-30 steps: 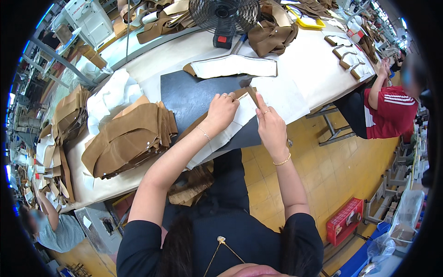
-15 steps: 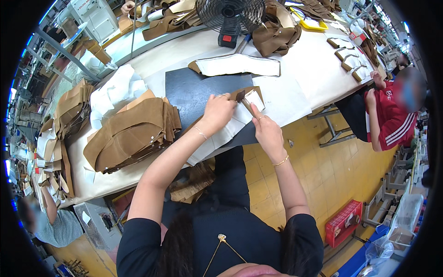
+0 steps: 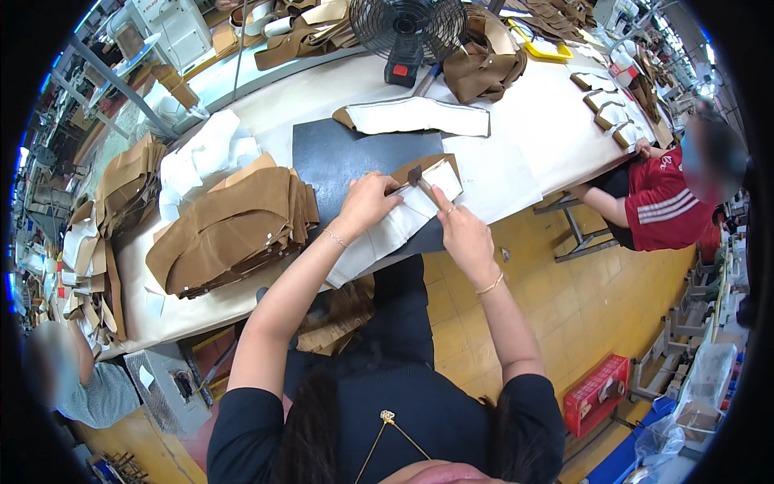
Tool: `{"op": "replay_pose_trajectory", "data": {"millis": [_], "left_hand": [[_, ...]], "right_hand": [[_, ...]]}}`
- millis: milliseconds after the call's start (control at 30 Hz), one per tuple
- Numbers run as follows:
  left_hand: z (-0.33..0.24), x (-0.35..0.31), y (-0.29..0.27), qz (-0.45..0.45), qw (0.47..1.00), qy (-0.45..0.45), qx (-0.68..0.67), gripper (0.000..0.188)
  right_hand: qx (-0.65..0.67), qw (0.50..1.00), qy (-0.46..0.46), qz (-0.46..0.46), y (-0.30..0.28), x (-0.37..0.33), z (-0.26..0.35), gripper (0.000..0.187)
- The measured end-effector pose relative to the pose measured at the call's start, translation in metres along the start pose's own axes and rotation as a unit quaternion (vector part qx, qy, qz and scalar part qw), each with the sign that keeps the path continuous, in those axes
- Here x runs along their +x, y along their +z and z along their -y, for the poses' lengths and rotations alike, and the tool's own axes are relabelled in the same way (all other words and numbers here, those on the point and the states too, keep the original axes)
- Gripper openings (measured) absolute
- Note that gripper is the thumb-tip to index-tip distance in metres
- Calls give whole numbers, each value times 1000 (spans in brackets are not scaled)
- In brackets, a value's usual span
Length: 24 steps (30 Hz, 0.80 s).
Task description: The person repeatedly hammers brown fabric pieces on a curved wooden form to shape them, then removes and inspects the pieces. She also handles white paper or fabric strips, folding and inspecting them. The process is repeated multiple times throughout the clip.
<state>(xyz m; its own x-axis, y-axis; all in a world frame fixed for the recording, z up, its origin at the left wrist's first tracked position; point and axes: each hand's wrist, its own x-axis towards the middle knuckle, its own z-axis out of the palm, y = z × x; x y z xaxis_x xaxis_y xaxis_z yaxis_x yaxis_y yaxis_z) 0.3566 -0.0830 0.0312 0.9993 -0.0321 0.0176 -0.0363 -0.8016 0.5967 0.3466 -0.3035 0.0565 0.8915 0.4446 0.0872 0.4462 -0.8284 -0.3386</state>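
Note:
My right hand (image 3: 466, 234) is closed round the wooden handle of a small hammer (image 3: 416, 176). Its dark head rests on or just above the edge of a brown leather piece (image 3: 448, 161) backed with white lining. My left hand (image 3: 368, 203) pinches that same piece farther along its edge, left of the hammer head, fingers bent. The white lining (image 3: 385, 234) trails down toward me over the table's front edge. Beneath lies a dark flat slab (image 3: 339, 145). Past it rests another brown piece with white backing (image 3: 419, 117).
At left stands a thick stack of brown leather pieces (image 3: 226, 230), with white cut pieces (image 3: 210, 153) behind it. A black fan (image 3: 401, 71) stands at the back beside a brown bundle (image 3: 484, 74). A person in red (image 3: 665, 194) sits at right; a red crate (image 3: 597, 395) is on the floor.
My left hand has slid a little left and toward me along the leather edge. The hammer head has shifted slightly left and nearer me. The person in red has lowered an arm.

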Motion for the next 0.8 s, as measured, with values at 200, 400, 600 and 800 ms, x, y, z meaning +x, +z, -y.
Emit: {"op": "replay_pose_trajectory", "data": {"millis": [200,400,600,800], "left_hand": [[0,-14,8,-43,990,80,108,17],[5,-22,-1,-22,998,-28,-49,26],[10,-32,1,-48,998,31,-16,23],[11,-39,13,-116,972,136,156,13]], "right_hand": [[66,997,-4,-50,-14,1,18,48],[17,1000,5,5,4,-6,10,50],[3,1000,-9,-16,13,-9,5,50],[81,994,4,-69,-2,-8,22,50]]}}
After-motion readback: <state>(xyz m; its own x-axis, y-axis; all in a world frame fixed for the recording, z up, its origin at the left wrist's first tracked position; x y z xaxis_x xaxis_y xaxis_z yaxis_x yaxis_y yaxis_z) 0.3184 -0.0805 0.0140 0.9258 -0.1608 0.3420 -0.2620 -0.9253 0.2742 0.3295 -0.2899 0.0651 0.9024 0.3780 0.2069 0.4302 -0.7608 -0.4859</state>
